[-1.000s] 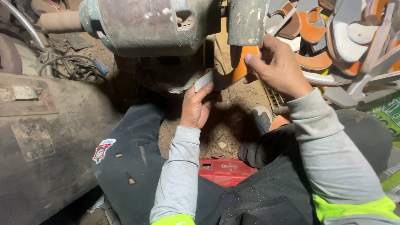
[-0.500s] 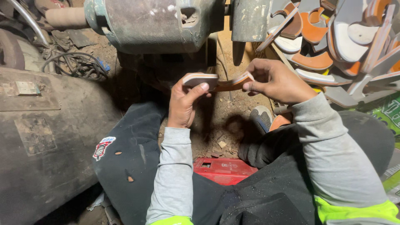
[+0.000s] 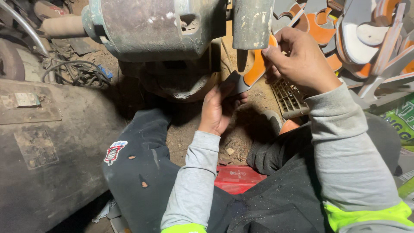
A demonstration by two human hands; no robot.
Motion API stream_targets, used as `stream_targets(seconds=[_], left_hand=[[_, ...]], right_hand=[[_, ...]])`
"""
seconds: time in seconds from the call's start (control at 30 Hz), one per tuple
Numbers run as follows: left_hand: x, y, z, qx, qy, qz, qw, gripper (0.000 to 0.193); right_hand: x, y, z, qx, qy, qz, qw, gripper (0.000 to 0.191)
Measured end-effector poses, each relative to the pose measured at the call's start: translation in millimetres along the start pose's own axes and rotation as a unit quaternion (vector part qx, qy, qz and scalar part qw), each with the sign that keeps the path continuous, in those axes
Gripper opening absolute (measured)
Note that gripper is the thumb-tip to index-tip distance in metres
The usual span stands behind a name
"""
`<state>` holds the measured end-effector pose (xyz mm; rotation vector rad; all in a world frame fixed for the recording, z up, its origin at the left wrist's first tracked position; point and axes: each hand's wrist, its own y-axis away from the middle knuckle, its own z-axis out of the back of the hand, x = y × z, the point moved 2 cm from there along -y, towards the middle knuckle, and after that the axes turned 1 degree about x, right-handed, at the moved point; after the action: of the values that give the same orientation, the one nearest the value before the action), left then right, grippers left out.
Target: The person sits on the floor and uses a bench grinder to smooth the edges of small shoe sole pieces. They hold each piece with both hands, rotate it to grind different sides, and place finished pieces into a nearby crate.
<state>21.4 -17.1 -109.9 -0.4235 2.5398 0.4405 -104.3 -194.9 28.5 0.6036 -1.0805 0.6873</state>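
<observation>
I sit on the ground facing a worn grey motor [image 3: 151, 26] with a cylindrical grinding drum [image 3: 252, 21] on its right end. Both hands hold one flat, curved orange piece with a grey edge [image 3: 255, 71], tilted just under the drum. My left hand [image 3: 220, 108] grips its lower grey end from below. My right hand [image 3: 302, 60] pinches its upper right side, close beside the drum. Whether the piece touches the drum cannot be told.
A heap of similar orange and grey cut pieces [image 3: 358, 34] fills the upper right. A beige plastic grille [image 3: 289, 97] lies under my right wrist. A red box [image 3: 237, 179] sits between my legs. A big dark metal drum [image 3: 43, 142] and cables [image 3: 77, 73] are at left.
The piece was held level between both hands half a second ago. It is now tilted and lifted up under the drum, and my right hand has risen toward the drum.
</observation>
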Motion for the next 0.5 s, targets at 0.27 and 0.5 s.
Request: stream_targets(seconds=[0.27, 0.5], left_hand=[[3.4, -9.3, 6.1, -0.009, 0.025, 0.005, 1.000, 0.044], [-6.7, -11.7, 9.5, -0.028, -0.008, 0.003, 1.000, 0.029]], right_hand=[[3.1, -9.4, -1.8, -0.007, -0.012, 0.009, 1.000, 0.027], [0.5, -11.1, -9.7, 0.004, -0.043, 0.019, 0.999, 0.024]])
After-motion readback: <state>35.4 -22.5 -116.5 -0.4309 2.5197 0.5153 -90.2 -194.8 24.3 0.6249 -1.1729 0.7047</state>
